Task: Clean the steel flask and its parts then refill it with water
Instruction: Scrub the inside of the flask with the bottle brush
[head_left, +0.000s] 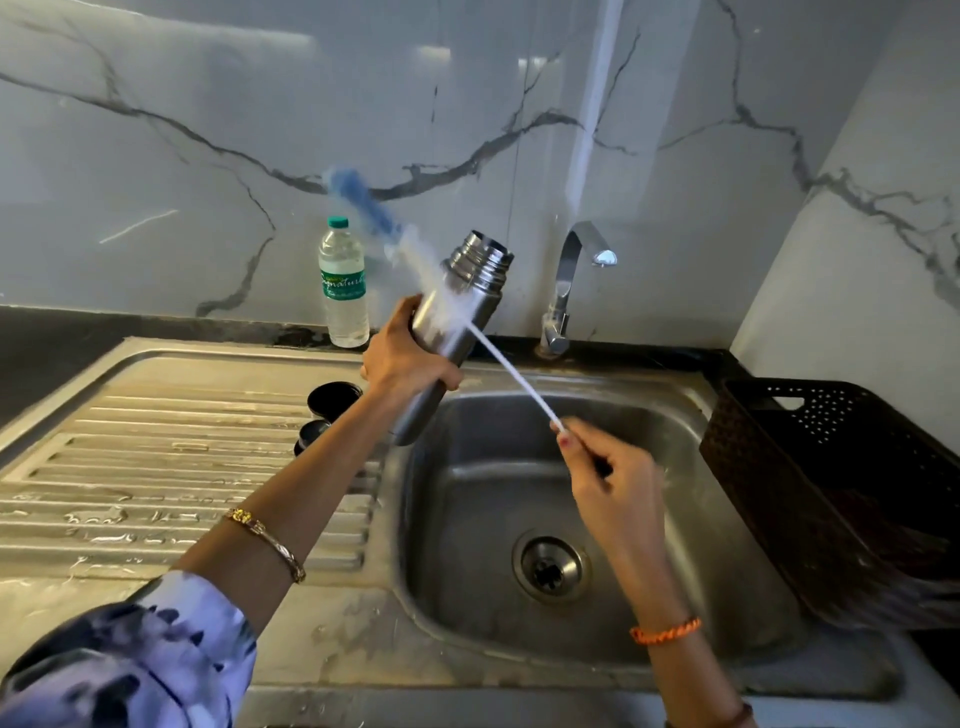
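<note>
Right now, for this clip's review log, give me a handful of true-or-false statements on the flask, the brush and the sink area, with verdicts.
1. The left hand holds the steel flask tilted over the sink. True.
2. The bottle brush is inside the flask. False: its blurred head lies outside, across the flask's body, up and to the left of the mouth.
3. The right hand pinches the brush's white handle. True.
4. The flask's cap is screwed on. False: the threaded mouth is open, and two black caps lie on the drainboard.
5. The plastic water bottle lies in the basin. False: it stands upright by the wall.
</note>
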